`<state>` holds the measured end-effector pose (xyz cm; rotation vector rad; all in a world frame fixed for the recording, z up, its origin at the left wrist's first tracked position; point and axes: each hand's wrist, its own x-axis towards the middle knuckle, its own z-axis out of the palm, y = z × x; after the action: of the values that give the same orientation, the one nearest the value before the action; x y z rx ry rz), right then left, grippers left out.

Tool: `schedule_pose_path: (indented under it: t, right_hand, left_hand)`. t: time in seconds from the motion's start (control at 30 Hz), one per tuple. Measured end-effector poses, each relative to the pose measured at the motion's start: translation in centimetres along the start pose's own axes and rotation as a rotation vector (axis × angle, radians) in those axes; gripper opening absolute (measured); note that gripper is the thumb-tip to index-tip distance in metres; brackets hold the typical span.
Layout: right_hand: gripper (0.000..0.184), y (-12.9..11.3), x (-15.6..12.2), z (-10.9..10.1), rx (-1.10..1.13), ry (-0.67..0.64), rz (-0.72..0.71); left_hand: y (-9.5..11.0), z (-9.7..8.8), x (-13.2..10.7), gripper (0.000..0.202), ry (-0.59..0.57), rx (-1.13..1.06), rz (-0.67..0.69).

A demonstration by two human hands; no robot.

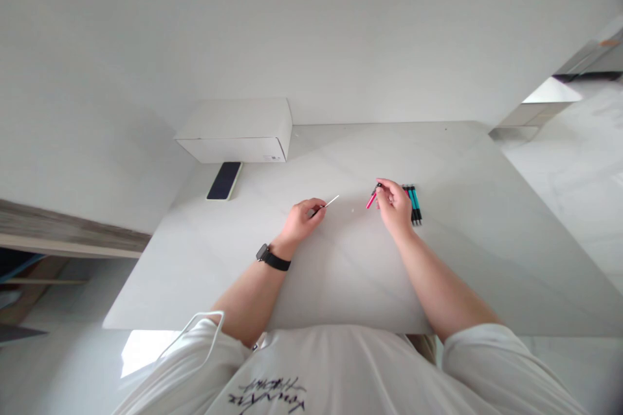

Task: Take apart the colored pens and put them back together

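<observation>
My left hand [302, 220] pinches a thin white rod [331, 201] with a dark end, possibly a pen refill. My right hand [393, 206] holds a pink pen [372, 199] with a dark tip, its barrel sticking out to the left of my fingers. Just right of that hand, a few teal and black pens [413, 205] lie side by side on the white table [341, 279], nearly touching my fingers. A gap of table separates my two hands.
A white cardboard box [236, 131] stands at the table's far left corner, with a black smartphone [224, 180] lying face up in front of it. A tiny pale speck [353, 210] lies between my hands. The table edge runs close to my body.
</observation>
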<state>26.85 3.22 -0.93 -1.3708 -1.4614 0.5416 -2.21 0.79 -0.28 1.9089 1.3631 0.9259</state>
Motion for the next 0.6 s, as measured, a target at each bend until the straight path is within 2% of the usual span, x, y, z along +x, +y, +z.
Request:
schedule_pose_path:
  t: [0.17, 0.33, 0.6]
  right_hand:
    - [0.029, -0.3, -0.1, -0.2, -0.222, -0.145, -0.028]
    - [0.014, 0.3, -0.5, 0.6, -0.412, -0.303, -0.016]
    - [0.010, 0.8, -0.3, 1.8, -0.599, -0.354, -0.083]
  left_hand:
    - [0.0, 0.1, 0.0, 0.023, 0.005, 0.012, 0.003]
    - [-0.2, 0.2, 0.1, 0.023, 0.004, 0.016, -0.004]
    - [-0.2, 0.4, 0.2, 0.023, -0.010, 0.003, -0.004]
